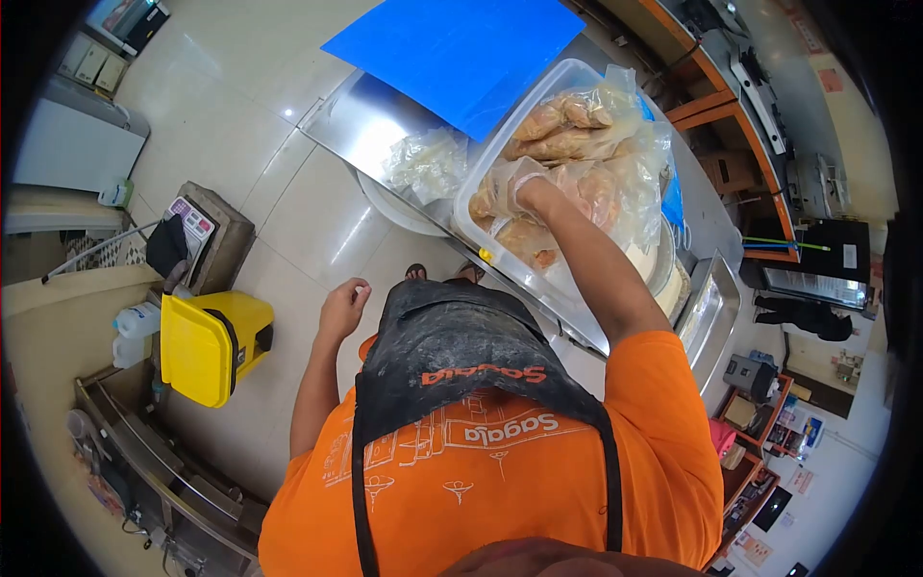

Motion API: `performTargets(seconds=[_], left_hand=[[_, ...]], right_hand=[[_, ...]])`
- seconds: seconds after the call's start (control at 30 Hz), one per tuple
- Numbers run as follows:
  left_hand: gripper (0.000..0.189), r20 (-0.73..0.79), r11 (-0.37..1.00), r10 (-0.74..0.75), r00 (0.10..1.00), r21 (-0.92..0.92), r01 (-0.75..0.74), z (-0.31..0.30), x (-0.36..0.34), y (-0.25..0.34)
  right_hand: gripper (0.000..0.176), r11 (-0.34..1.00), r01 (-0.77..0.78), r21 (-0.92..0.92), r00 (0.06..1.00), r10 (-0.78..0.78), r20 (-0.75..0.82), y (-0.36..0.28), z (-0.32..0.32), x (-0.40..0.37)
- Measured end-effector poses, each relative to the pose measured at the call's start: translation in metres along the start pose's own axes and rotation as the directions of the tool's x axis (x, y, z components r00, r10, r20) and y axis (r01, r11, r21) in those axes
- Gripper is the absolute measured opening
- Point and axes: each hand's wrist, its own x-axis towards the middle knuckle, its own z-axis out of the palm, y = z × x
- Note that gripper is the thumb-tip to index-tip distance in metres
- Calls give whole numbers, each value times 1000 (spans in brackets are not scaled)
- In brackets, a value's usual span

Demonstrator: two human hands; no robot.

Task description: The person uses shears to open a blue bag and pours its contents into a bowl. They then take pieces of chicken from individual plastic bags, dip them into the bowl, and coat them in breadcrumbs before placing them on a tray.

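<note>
My right hand [529, 188] reaches into a clear plastic tub [467, 197] on a steel table [358, 113]. Its fingers are hidden by see-through plastic, so their hold cannot be made out. Around it in the tub lie plastic bags [567, 144] with light brown pieces inside. My left hand [345, 306] hangs in the air over the floor at my side, holding nothing, its fingers loosely curled. A crumpled clear bag [426, 163] lies on the table just left of the tub.
A blue sheet [461, 53] covers the table's far part. A metal tray [710, 313] stands right of the tub. On the left are a yellow bin [200, 351] and a scale [192, 220]. Wooden shelves [745, 125] line the right side.
</note>
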Motion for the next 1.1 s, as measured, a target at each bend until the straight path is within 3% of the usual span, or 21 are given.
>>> performTargets(seconds=[0.1, 0.3, 0.63, 0.73, 0.83, 1.03, 1.1], left_hand=[[26, 45, 1000, -2, 999, -9, 2, 7, 2, 4], [26, -18, 1000, -4, 1000, -28, 4, -3, 15, 8], [25, -57, 1000, 25, 998, -2, -25, -26, 27, 3], [25, -77, 1000, 17, 997, -16, -18, -25, 28, -4], [26, -58, 1000, -14, 998, -28, 12, -25, 25, -8], [26, -30, 1000, -19, 999, -25, 18, -20, 31, -14], [26, -22, 1000, -4, 1000, -18, 3, -20, 36, -15]], right_hand=[[31, 999, -36, -8, 999, 36, 28, -1, 13, 2], [34, 997, -81, -17, 996, 82, 19, -5, 33, 5], [37, 980, -100, -175, 984, 123, 129, -33, -8, 5], [36, 987, -91, -136, 989, 105, 102, -36, -4, 1], [38, 979, -78, -187, 964, 122, 238, -31, -11, -7], [39, 999, -12, -38, 954, 23, 298, -38, -22, -18], [40, 977, -83, 196, 980, 44, 192, -47, -32, -29]])
